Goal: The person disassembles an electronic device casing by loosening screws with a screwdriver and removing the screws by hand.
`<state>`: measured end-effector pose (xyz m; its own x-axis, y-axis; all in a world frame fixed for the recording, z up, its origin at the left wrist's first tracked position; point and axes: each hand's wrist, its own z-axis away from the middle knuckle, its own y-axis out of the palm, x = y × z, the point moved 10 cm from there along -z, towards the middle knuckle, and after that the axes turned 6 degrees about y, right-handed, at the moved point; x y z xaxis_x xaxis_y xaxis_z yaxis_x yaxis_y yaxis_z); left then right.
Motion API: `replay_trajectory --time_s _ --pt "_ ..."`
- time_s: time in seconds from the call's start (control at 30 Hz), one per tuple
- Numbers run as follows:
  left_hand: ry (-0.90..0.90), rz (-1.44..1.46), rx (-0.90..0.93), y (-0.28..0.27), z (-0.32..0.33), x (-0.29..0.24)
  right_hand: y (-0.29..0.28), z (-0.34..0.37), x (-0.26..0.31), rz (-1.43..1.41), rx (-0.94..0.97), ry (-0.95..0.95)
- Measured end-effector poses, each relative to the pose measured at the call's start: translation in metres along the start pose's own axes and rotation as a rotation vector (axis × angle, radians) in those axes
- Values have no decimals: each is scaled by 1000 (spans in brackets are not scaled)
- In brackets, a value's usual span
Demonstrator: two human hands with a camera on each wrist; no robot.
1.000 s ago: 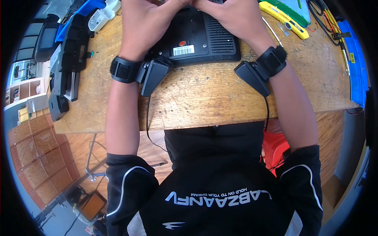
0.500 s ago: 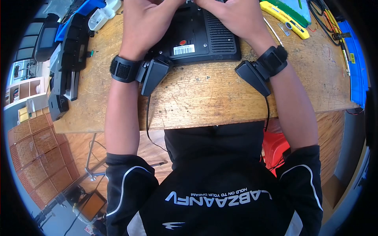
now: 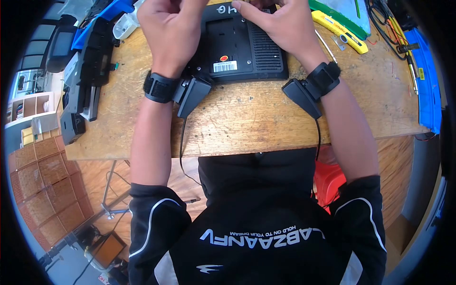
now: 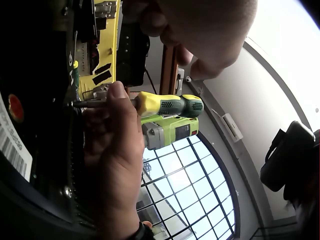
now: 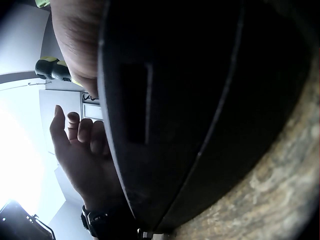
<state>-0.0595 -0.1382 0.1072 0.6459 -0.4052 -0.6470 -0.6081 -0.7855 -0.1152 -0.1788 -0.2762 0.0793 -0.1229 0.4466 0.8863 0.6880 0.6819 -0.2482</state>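
A black device (image 3: 228,38) with a slatted vent, a barcode label and corner screws lies on the wooden table. My right hand (image 3: 289,33) is over its far right part. In the left wrist view, the right hand's thumb and fingers hold the shaft of a screwdriver (image 4: 170,105) with a yellow and dark green handle. Its tip is right at a screw on the device's face. My left hand (image 3: 173,33) is raised by the far left part of the device. In the right wrist view it holds nothing, its fingers loosely bent.
A yellow utility knife (image 3: 339,31) lies at the right, beside a green-edged mat (image 3: 349,21). Cables (image 3: 394,23) and a blue tray (image 3: 427,85) line the right edge. Black cases (image 3: 88,59) stand at the left. A lime-green power tool (image 4: 172,132) appears behind the screwdriver.
My left hand has drawn away from the right hand, where the two met over the device. White lettering on the device now shows between them. The head view has shifted slightly.
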Motion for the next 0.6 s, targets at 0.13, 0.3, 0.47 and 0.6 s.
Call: replay_trajectory --time_s 0.13,0.3,0.47,0.6 --pt "-15 25 36 4 3 -11 -1 0 7 -93 -17 16" --pt "486 77 221 12 -36 -109 -4 0 3 10 -24 -42" --pt "770 -65 214 83 -5 -203 -4 2 -10 65 -25 -128" --pt "742 -47 226 1 -40 -163 -1 0 -12 35 -23 -84"
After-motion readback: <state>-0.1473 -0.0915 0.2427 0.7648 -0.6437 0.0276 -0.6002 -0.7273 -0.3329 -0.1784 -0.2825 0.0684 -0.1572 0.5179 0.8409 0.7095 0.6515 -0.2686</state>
